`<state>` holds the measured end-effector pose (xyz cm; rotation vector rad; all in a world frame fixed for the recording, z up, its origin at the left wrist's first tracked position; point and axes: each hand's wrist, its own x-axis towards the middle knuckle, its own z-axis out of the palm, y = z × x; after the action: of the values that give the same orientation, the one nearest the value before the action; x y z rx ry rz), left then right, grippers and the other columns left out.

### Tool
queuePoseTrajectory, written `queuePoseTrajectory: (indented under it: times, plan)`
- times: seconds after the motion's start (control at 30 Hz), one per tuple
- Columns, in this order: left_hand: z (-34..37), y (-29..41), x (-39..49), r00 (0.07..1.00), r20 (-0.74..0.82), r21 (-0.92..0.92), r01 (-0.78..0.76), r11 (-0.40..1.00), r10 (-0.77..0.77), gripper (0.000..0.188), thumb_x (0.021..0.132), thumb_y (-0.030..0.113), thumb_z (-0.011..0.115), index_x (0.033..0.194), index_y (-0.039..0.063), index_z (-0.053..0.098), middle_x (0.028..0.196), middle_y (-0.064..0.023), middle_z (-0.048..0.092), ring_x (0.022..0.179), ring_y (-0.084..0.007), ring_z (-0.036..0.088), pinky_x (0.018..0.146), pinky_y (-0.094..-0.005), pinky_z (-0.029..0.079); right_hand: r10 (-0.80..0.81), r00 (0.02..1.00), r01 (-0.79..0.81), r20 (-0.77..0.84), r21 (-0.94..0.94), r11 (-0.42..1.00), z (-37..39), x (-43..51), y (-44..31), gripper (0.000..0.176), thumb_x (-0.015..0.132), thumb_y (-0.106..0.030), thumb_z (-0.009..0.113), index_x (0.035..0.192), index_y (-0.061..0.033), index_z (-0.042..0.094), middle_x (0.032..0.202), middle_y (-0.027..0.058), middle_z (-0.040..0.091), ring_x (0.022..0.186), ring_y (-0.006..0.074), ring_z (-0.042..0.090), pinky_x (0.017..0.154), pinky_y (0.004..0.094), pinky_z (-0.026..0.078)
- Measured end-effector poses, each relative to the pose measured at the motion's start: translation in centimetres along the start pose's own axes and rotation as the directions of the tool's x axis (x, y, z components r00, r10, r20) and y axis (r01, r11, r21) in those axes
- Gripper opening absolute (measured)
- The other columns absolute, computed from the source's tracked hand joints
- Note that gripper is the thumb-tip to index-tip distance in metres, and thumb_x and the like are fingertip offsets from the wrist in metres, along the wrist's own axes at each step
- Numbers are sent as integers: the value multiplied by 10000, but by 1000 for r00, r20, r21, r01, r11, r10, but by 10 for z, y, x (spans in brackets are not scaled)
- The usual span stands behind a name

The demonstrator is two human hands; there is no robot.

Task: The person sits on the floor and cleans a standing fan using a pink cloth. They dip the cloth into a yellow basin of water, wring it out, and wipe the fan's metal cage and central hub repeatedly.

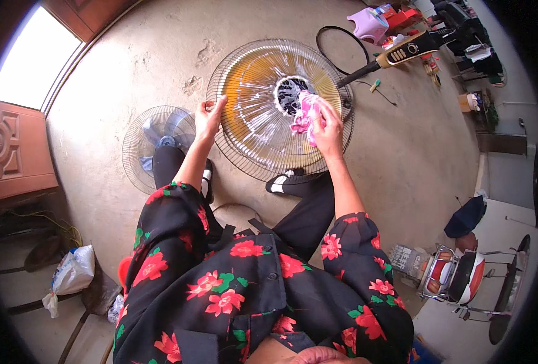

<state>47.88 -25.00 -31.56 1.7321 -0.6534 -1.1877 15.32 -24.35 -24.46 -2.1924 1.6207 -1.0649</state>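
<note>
A round wire fan grille [251, 154] lies before me over a yellow round surface, with white foam-like streaks on its wires and around the dark centre. My left hand [210, 119] grips the grille's left rim between thumb and fingers. In my right hand [327, 129] is a wet pink-and-white cloth [306, 119], pressed on the grille just right of the centre. The fan's pole and control housing [398, 51] lie on the floor at the upper right. Another fan grille [135, 150] with bluish translucent blades [174, 125] is beside my left knee.
A black ring [319, 38] and a small green-handled item [375, 85] lie on the concrete floor. A pink plastic stool [369, 25] stands at the upper right. A motor scooter [467, 277] is at the lower right, a white plastic bag [73, 270] at the lower left.
</note>
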Motion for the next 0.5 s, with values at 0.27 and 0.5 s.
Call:
queuePoseTrajectory:
  times: [0.27, 0.5]
  plan:
    - [2, -6, -4, 1000, -8, -99, -29, 995, 29, 767, 805, 566, 840, 1220, -3, 537, 772, -15, 561, 587, -88, 495, 505, -270, 397, 80, 997, -79, -20, 53, 995, -3, -18, -3, 488, 866, -77, 742, 1331, 8, 623, 1381, 223, 617, 1305, 376, 578, 1117, 433, 446]
    - [16, -40, -69, 988, -71, -302, 113, 946, -140, 565, 863, 498, 815, 1113, 69, 547, 674, 40, 489, 509, -61, 406, 443, -261, 364, -16, 996, 18, -87, 22, 1000, 28, -13, -40, 390, 868, 23, 656, 1254, -24, 686, 1307, 125, 681, 1190, 319, 608, 1057, 424, 469]
